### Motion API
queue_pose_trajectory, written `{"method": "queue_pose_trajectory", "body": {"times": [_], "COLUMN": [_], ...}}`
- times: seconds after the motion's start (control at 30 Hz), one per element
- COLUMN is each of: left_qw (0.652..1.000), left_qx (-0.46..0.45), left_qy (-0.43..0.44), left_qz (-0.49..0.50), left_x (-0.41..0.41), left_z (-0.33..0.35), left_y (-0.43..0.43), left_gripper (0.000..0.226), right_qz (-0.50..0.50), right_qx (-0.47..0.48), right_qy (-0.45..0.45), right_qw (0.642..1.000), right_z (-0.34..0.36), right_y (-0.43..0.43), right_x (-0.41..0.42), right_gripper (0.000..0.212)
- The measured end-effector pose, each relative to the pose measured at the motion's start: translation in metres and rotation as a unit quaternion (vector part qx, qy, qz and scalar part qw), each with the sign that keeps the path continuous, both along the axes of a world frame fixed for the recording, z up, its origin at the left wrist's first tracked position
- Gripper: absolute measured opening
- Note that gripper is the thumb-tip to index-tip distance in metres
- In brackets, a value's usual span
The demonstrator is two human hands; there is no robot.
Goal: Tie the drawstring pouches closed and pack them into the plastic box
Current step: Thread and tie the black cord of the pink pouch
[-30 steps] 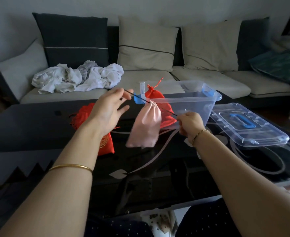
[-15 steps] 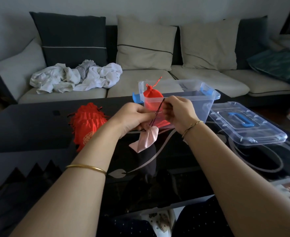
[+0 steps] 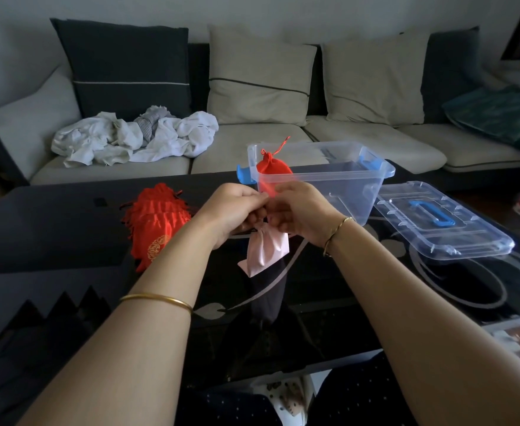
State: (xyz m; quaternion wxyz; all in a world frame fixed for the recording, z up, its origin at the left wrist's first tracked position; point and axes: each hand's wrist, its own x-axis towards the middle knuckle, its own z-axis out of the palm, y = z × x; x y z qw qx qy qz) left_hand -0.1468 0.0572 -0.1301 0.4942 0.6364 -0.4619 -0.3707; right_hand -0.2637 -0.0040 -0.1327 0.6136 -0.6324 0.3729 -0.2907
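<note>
A pale pink drawstring pouch (image 3: 266, 251) hangs just above the black glass table, its gathered neck pinched between both hands. My left hand (image 3: 232, 210) and my right hand (image 3: 298, 212) meet fingertip to fingertip over the neck, each closed on its drawstring. Behind them stands the clear plastic box (image 3: 341, 182) with blue latches; a red pouch (image 3: 273, 166) stands upright in its left end. A stack of red pouches (image 3: 154, 221) with gold print lies on the table to the left of my left hand.
The box's clear lid (image 3: 443, 224) with a blue handle lies flat on the table to the right. A sofa with cushions and a heap of white laundry (image 3: 135, 136) runs behind the black table (image 3: 52, 229).
A second ago my hands were apart, pulling the strings taut with the pouch hanging between. They have come together over the neck, and the pouch has dropped lower.
</note>
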Motion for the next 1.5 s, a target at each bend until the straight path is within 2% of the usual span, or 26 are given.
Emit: {"method": "queue_pose_trajectory", "body": {"times": [0.1, 0.17, 0.27, 0.4, 0.5, 0.7, 0.77, 0.83, 0.9, 1.03, 1.1, 1.2, 1.27, 1.4, 1.5], "left_qw": [1.0, 0.999, 0.997, 0.995, 0.995, 0.992, 0.988, 0.982, 0.977, 0.973, 0.957, 0.931, 0.925, 0.924, 0.929], "left_qx": [-0.009, -0.016, -0.024, -0.019, -0.016, -0.02, -0.036, -0.057, -0.076, -0.116, -0.11, -0.108, -0.106, -0.09, -0.074], "left_qy": [0.007, 0.004, 0.014, 0.007, 0.011, 0.038, 0.039, 0.022, -0.012, -0.168, -0.257, -0.336, -0.351, -0.362, -0.35], "left_qz": [0.012, 0.036, 0.073, 0.098, 0.101, 0.121, 0.144, 0.179, 0.201, 0.109, 0.072, 0.096, 0.104, 0.091, 0.089], "left_x": [0.0, 0.002, 0.003, 0.0, -0.001, -0.001, 0.002, 0.006, 0.009, -0.001, -0.007, -0.007, -0.006, -0.006, -0.007], "left_z": [-0.001, -0.002, -0.003, -0.001, 0.001, 0.004, 0.004, 0.006, 0.01, 0.022, 0.021, 0.014, 0.013, 0.012, 0.01], "left_y": [0.0, -0.001, -0.001, -0.002, -0.002, -0.002, -0.003, -0.005, -0.004, 0.004, 0.004, -0.001, -0.002, -0.003, -0.003], "left_gripper": [0.021, 0.02, 0.021, 0.021, 0.021, 0.025, 0.021, 0.007, 0.01, 0.014, 0.018, 0.016, 0.011, 0.017, 0.017], "right_qz": [0.013, -0.006, -0.007, -0.02, -0.028, -0.036, -0.044, -0.059, -0.083, -0.107, -0.111, -0.111, -0.109, -0.086, -0.07], "right_qx": [-0.027, -0.042, -0.148, -0.316, -0.387, -0.524, -0.508, -0.442, -0.365, -0.262, -0.228, -0.186, -0.161, -0.15, -0.182], "right_qy": [-0.007, -0.023, 0.007, 0.081, 0.094, 0.147, 0.151, 0.138, 0.118, 0.076, 0.059, 0.027, 0.001, -0.03, -0.009], "right_qw": [1.0, 0.999, 0.989, 0.945, 0.917, 0.838, 0.847, 0.885, 0.92, 0.956, 0.965, 0.976, 0.981, 0.984, 0.981], "right_z": [0.002, 0.001, -0.003, -0.008, -0.01, -0.011, -0.011, -0.01, -0.011, -0.016, -0.016, -0.014, -0.013, -0.014, -0.012], "right_y": [0.002, 0.001, 0.0, -0.001, -0.002, 0.001, 0.001, 0.0, -0.003, -0.01, -0.01, -0.009, -0.008, -0.008, -0.007], "right_x": [-0.002, -0.005, -0.006, -0.001, 0.0, 0.004, 0.005, 0.001, -0.002, -0.001, -0.001, -0.003, -0.004, -0.007, -0.007], "right_gripper": [0.014, 0.017, 0.014, 0.017, 0.014, 0.005, 0.009, 0.018, 0.019, 0.027, 0.032, 0.027, 0.021, 0.018, 0.019]}}
